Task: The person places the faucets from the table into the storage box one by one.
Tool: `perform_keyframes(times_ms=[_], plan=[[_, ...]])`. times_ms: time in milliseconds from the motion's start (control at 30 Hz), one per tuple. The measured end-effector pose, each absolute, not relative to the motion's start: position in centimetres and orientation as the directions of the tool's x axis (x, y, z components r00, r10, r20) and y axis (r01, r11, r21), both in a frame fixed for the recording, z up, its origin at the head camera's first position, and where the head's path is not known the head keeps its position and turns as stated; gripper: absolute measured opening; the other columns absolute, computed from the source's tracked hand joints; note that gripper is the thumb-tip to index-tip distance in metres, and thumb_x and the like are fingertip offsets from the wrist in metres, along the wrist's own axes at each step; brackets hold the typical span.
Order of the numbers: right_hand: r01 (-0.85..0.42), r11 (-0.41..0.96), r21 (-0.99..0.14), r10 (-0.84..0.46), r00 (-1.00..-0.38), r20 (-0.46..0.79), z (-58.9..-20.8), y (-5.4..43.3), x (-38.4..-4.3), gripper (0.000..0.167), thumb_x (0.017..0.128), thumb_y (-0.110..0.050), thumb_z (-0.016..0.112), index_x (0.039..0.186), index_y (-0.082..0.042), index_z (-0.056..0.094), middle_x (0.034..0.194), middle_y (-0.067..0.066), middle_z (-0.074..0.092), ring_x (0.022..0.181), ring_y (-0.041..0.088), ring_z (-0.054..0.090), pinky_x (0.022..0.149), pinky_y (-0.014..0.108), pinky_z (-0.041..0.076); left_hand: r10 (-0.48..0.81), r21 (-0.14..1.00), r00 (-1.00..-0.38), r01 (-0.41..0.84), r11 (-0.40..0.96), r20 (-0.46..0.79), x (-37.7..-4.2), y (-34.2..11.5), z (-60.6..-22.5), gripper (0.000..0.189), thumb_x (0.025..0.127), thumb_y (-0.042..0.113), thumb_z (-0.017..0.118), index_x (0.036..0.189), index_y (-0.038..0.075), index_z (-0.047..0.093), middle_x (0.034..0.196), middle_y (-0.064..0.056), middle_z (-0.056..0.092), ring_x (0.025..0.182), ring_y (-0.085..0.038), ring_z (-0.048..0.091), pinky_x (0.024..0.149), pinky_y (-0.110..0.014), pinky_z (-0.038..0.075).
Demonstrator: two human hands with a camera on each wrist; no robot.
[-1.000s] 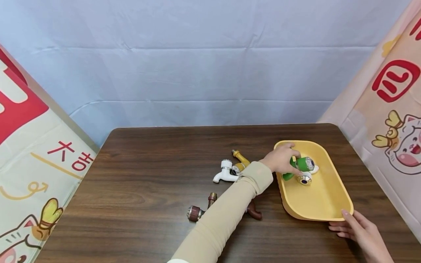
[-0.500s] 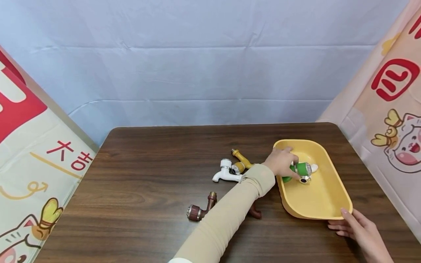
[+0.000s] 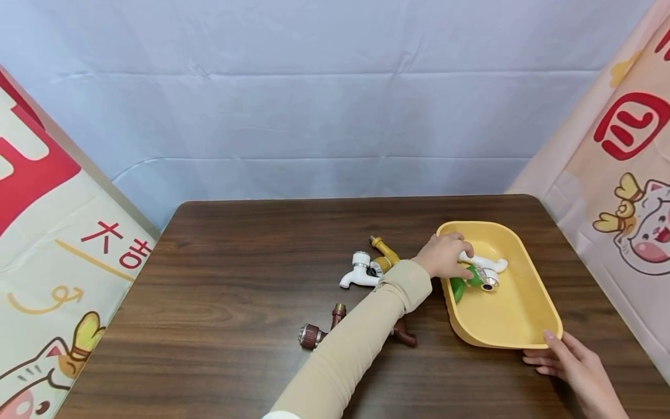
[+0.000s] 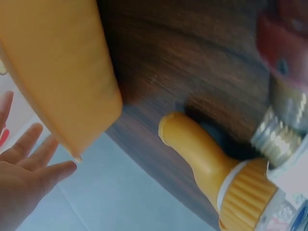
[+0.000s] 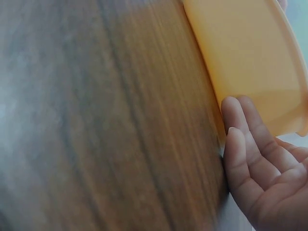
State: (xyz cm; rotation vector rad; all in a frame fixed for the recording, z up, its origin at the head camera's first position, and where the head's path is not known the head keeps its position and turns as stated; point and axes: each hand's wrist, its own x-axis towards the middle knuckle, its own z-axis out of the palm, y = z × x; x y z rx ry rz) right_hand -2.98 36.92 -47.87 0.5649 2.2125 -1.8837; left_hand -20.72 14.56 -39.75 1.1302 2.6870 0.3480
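Observation:
In the head view, a green faucet (image 3: 458, 288) and a white faucet (image 3: 497, 265) lie together at the left side of a yellow plastic tray (image 3: 505, 329). My left hand (image 3: 444, 256) is over the tray's left rim, fingers loosely spread just above the green faucet, which it partly hides. The left wrist view shows those fingers (image 4: 41, 154) extended beside the tray's outer wall. At the tray's near right corner, my right hand (image 3: 578, 366) holds the rim, thumb on top and fingers against the outer wall (image 5: 250, 62).
Left of the tray, a second white faucet (image 3: 360, 270) lies against a yellow faucet (image 3: 386, 256). Nearer, brown faucet parts (image 3: 312, 336) show on both sides of my left sleeve (image 3: 356, 349). The dark wooden table (image 3: 235, 273) ends at a pale cloth backdrop (image 3: 314, 116).
The green faucet has gone down and settled beside the white one in the tray, and my left fingers have loosened from it. The right hand stays on the tray's corner.

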Motion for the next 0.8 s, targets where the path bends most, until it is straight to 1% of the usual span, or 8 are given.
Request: perform_keyframes(times_ms=[100,167,233,333,400,533,700,800], plan=[[0.399,0.129,-0.908,0.171,-0.911,-0.376,-47.9,37.0,-3.0,0.034,0.094,-0.040,0.044,0.111,-0.010,0.040,0.073,-0.002,0.069,0.068,0.013,0.066,0.058,0.031,0.052,0.721,0.319,-0.688,0.668,0.673,-0.081,-20.6,14.4,-39.6,0.039,0.081,0.045,0.063,0.116,0.026,0.059,0.134,0.007,0.042,0.122,-0.006,0.038,0.101,-0.027,0.028],[0.389,0.120,-0.913,0.166,-0.915,-0.368,-47.9,37.0,-3.0,0.029,0.094,-0.039,0.044,0.109,-0.014,0.042,0.073,-0.002,0.069,0.068,0.013,0.066,0.058,0.031,0.052,0.723,0.326,-0.687,0.668,0.669,-0.075,-20.6,14.3,-39.5,0.040,0.081,0.045,0.063,0.116,0.026,0.059,0.134,0.007,0.042,0.120,-0.005,0.040,0.098,-0.022,0.030],[0.375,0.100,-0.922,0.158,-0.921,-0.357,-48.0,37.0,-3.0,0.019,0.095,-0.037,0.045,0.103,-0.019,0.046,0.074,0.000,0.069,0.068,0.014,0.066,0.057,0.031,0.052,0.725,0.331,-0.685,0.671,0.664,-0.068,-20.5,14.3,-39.4,0.041,0.081,0.045,0.064,0.117,0.025,0.059,0.132,0.007,0.043,0.117,-0.005,0.042,0.093,-0.017,0.033],[0.364,0.073,-0.928,0.151,-0.924,-0.351,-48.1,37.0,-2.9,0.010,0.095,-0.034,0.046,0.096,-0.026,0.050,0.074,0.002,0.069,0.068,0.015,0.066,0.057,0.031,0.052,0.722,0.341,-0.689,0.665,0.664,-0.064,-20.3,14.2,-39.2,0.042,0.081,0.044,0.064,0.118,0.024,0.059,0.131,0.008,0.044,0.112,-0.005,0.045,0.085,-0.015,0.037],[0.367,0.069,-0.928,0.153,-0.923,-0.354,-48.0,37.0,-2.8,0.010,0.095,-0.035,0.046,0.094,-0.026,0.051,0.073,0.002,0.069,0.068,0.015,0.066,0.057,0.031,0.052,0.717,0.342,-0.694,0.661,0.668,-0.059,-20.2,14.1,-39.0,0.042,0.081,0.044,0.065,0.118,0.024,0.059,0.130,0.008,0.045,0.110,-0.005,0.046,0.081,-0.014,0.039],[0.374,0.076,-0.924,0.157,-0.920,-0.359,-47.6,36.8,-2.8,0.012,0.095,-0.035,0.046,0.094,-0.025,0.051,0.073,0.002,0.069,0.068,0.014,0.066,0.057,0.031,0.052,0.707,0.341,-0.706,0.653,0.676,-0.052,-19.9,14.0,-38.7,0.043,0.081,0.044,0.065,0.119,0.025,0.058,0.128,0.009,0.046,0.108,-0.004,0.047,0.079,-0.014,0.040],[0.376,0.066,-0.924,0.161,-0.918,-0.362,-47.1,36.5,-2.7,0.012,0.096,-0.033,0.045,0.093,-0.024,0.052,0.071,0.003,0.068,0.067,0.013,0.066,0.057,0.031,0.052,0.708,0.350,-0.706,0.656,0.669,-0.031,-19.4,13.7,-38.2,0.044,0.081,0.045,0.064,0.120,0.026,0.057,0.122,0.010,0.049,0.099,-0.002,0.050,0.073,-0.015,0.041],[0.381,0.052,-0.923,0.166,-0.915,-0.368,-47.2,36.5,-2.7,0.011,0.095,-0.034,0.045,0.090,-0.028,0.052,0.071,0.003,0.068,0.066,0.014,0.066,0.057,0.030,0.052,0.709,0.361,-0.706,0.658,0.661,-0.011,-19.1,13.5,-38.0,0.044,0.081,0.046,0.064,0.119,0.025,0.058,0.120,0.010,0.050,0.095,-0.001,0.050,0.071,-0.015,0.041]])
